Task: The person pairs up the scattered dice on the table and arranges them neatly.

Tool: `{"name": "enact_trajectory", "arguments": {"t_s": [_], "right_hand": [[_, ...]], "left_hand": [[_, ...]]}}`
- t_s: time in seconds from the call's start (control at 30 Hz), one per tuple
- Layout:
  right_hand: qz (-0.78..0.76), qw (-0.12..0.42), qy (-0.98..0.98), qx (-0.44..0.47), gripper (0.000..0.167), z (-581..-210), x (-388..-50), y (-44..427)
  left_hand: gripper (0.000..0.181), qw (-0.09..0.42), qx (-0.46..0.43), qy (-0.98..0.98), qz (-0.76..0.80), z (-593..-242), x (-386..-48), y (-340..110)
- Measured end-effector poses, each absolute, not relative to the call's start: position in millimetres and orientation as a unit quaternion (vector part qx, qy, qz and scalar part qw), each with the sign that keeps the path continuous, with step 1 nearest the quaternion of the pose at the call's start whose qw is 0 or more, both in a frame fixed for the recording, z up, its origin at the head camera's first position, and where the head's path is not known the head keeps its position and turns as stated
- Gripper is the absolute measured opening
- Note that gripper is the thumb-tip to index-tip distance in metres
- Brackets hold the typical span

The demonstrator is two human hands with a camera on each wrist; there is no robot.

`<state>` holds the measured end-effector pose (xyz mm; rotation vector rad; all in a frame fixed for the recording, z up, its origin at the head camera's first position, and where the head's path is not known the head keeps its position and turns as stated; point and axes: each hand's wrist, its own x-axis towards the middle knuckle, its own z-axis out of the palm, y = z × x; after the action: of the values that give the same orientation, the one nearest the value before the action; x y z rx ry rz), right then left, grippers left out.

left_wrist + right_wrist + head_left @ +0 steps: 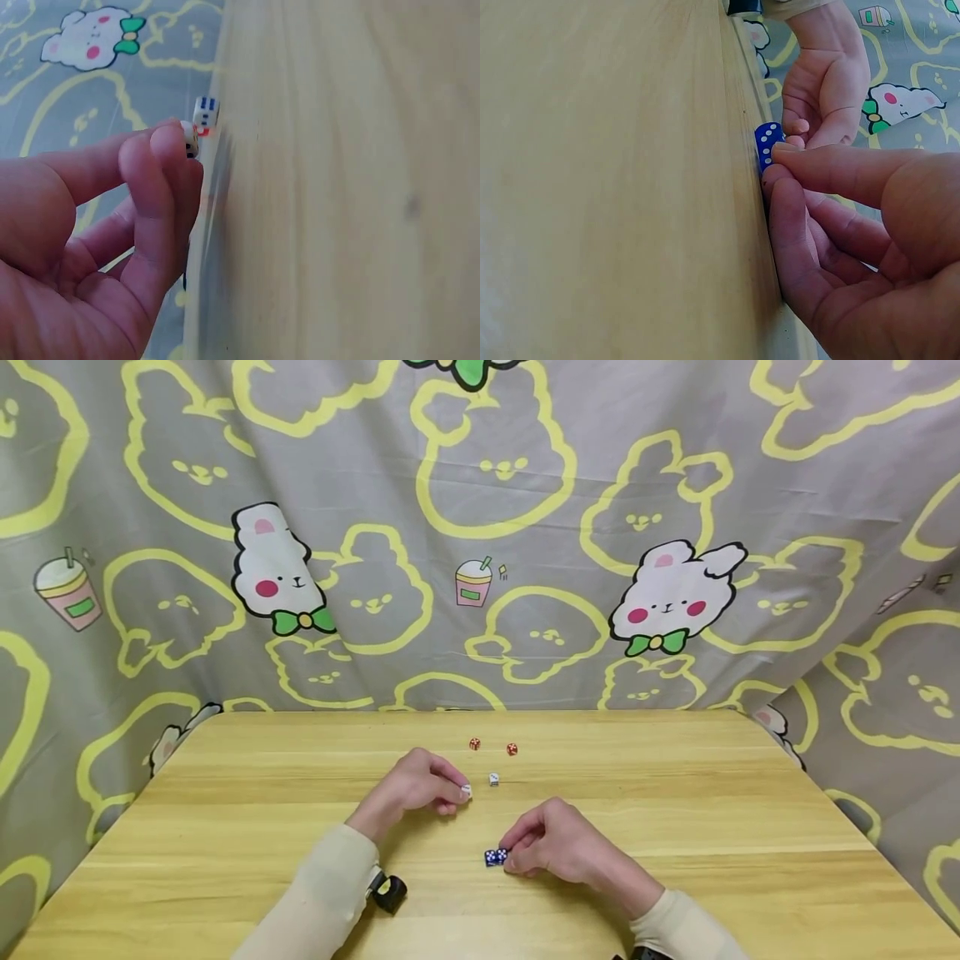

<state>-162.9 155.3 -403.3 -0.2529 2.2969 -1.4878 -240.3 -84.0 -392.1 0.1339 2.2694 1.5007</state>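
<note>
Head view is showing a pinched white die sitting at the fingertips of the left hand, whose thumb and fingers are pressing on it; whether the die is touching the wood, I cannot tell. Just to its right, a loose white die is resting on the table, and its blue pips are showing in the left wrist view. Nearer the person, a left blue die and a right blue die are lying side by side and touching, their white pips facing up. The right hand is pinching the right blue die between thumb and fingers. Beyond the white dice, two red dice are resting apart from each other toward the table's far edge. Pale sleeves are covering both forearms, and a black device is sitting at the left wrist. Behind everything, a grey curtain is hanging, printed with yellow outlines and white cartoon animals wearing green bows.
</note>
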Motion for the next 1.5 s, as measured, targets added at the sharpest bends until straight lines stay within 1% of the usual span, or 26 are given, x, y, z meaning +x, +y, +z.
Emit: {"name": "enact_trajectory", "arguments": {"t_s": [0.17, 0.47, 1.5], "right_hand": [[-0.528, 0.194, 0.822, -0.091, 0.014, -402.3, -163.6, 157.0], [-0.533, 0.195, 0.817, -0.101, 0.015, -402.6, -163.5, 156.5], [-0.531, 0.2, 0.818, -0.093, 0.014, -402.7, -164.0, 156.1]], "left_hand": [[0.015, 0.219, 0.056, 0.812, 0.538, -392.3, -234.4, -75.5], [0.013, 0.199, 0.077, 0.833, 0.511, -395.2, -225.2, -69.7], [0.013, 0.191, 0.088, 0.847, 0.488, -397.1, -221.3, -62.4]]}}
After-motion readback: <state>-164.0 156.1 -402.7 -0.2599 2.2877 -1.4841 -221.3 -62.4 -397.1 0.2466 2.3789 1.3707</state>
